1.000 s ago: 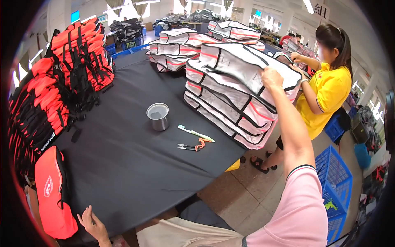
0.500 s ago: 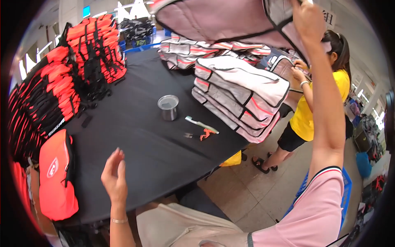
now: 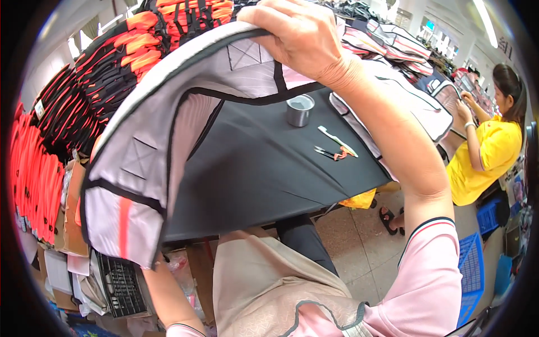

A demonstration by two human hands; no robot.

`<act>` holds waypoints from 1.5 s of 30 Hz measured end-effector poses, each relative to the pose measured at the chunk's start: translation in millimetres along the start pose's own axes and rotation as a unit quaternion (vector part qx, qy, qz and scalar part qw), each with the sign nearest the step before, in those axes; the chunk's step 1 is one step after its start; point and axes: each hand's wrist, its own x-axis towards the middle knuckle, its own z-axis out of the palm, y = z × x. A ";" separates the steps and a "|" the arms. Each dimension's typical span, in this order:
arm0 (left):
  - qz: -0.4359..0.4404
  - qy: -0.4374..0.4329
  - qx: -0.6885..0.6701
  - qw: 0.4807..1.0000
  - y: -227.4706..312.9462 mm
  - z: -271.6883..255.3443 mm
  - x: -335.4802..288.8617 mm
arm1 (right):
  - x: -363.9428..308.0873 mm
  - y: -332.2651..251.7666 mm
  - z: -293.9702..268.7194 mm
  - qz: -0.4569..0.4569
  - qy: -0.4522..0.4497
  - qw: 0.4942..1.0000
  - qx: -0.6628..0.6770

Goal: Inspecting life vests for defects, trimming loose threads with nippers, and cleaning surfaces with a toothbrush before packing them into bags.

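Observation:
My right hand (image 3: 306,42) is closed on the upper edge of a sewn fabric piece (image 3: 151,135), pale pink-grey with black binding, stitched crosses and a red-orange stripe. The piece arches over the left part of the black-covered table (image 3: 247,163) and droops toward the near left. My left forearm (image 3: 171,297) rises to its lower end, where the fabric hides my left hand and its fingers. Beyond the piece a metal cup (image 3: 300,110) stands upright on the table. A toothbrush (image 3: 337,140) lies nearby, beside small thread snips (image 3: 325,153) with an orange tie.
Stacked pale fabric pieces (image 3: 401,92) lie at the table's far right. Black and orange gear (image 3: 73,106) is piled high on the left. A keyboard (image 3: 119,285) sits low at the near left. A person in a yellow shirt (image 3: 485,149) stands at right, near a blue crate (image 3: 470,275).
My right hand has brought the fabric piece down and left from the upper right, across the table. My left hand, seen with fingers raised before, is now behind the fabric. The view has shifted.

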 end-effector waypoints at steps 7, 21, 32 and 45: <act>0.088 0.278 0.106 0.951 -63.3 47.2 -37.6 | -115.6 15.7 94.9 0.188 -0.010 0.977 -0.096; 0.080 0.371 0.276 0.883 -138.5 39.1 -77.3 | -286.0 -80.7 95.1 0.475 -0.128 0.864 0.108; 0.027 -0.202 0.800 0.565 -97.5 107.0 -33.0 | -382.7 -45.9 4.0 0.650 -0.230 0.717 -0.100; 0.199 -0.204 0.721 0.631 -119.1 83.5 -3.0 | -330.0 10.1 134.1 0.703 -0.144 0.696 -0.018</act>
